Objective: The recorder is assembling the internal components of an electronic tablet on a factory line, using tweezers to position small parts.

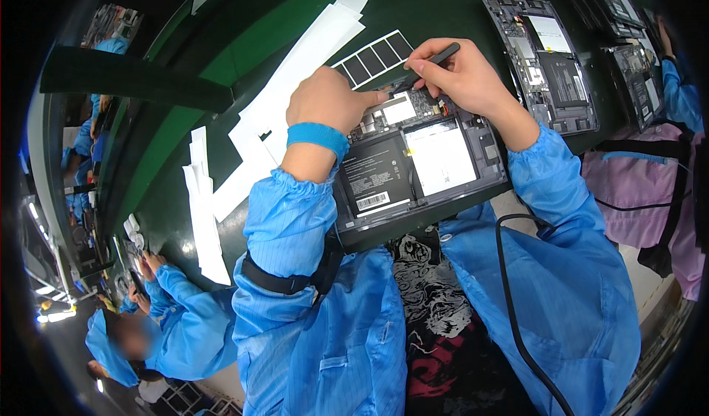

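Observation:
An opened laptop base (410, 208) lies in front of me, its circuit board, black battery and a white-covered panel exposed. My right hand (461, 76) is closed on slim black tweezers (443, 54), their tip down at the board's far edge. Beside that tip, the thumb of my left hand (325, 102) presses on the same edge. The other left fingers are curled and mostly hidden, so what they hold cannot be made out. A blue band circles my left wrist. Just beyond both hands lies a white-backed strip of black rectangular pads (371, 61).
White paper strips (295, 69) lie left of the laptop base, with more strips (203, 209) nearer on the dark green table (166, 172). Another opened laptop base (543, 61) stands right. A black cable (509, 290) hangs by my right sleeve. Co-workers sit at left and right.

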A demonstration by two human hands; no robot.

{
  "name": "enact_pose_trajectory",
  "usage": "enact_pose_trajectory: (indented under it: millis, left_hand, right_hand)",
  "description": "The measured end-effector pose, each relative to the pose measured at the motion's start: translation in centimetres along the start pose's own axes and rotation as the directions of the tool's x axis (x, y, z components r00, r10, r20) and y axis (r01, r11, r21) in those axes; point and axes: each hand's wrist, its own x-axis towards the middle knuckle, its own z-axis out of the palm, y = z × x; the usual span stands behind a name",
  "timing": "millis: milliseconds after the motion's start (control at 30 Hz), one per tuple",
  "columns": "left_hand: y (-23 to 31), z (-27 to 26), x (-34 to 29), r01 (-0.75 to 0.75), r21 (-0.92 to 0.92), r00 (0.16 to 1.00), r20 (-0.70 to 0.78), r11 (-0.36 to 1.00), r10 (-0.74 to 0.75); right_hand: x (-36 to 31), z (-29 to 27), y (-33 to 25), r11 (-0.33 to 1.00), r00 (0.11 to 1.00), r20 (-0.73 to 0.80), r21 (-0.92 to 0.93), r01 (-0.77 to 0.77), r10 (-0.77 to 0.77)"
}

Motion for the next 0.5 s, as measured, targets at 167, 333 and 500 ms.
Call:
enact_pose_trajectory:
  millis: [167, 333, 500]
  left_hand:
    - [-1.8, 1.8, 2.0, -0.181, -0.083, 0.983, -0.005, 0.980, 0.182]
    - [-2.8, 2.9, 1.7, -0.293, -0.060, 0.955, -0.064, 0.954, 0.289]
    - [-2.2, 2.8, 0.9, -0.331, 0.095, 0.932, -0.126, 0.939, 0.341]
  right_hand:
    - [0.1, -0.1, 0.4, 1.000, 1.000, 0.022, 0.017, -0.015, 0.014]
    - [0.1, -0.4, 0.1, 0.998, 0.998, 0.035, 0.034, -0.053, 0.052]
    - [-0.4, -0.9, 0.1, 0.997, 0.968, -0.240, 0.011, 0.079, -0.074]
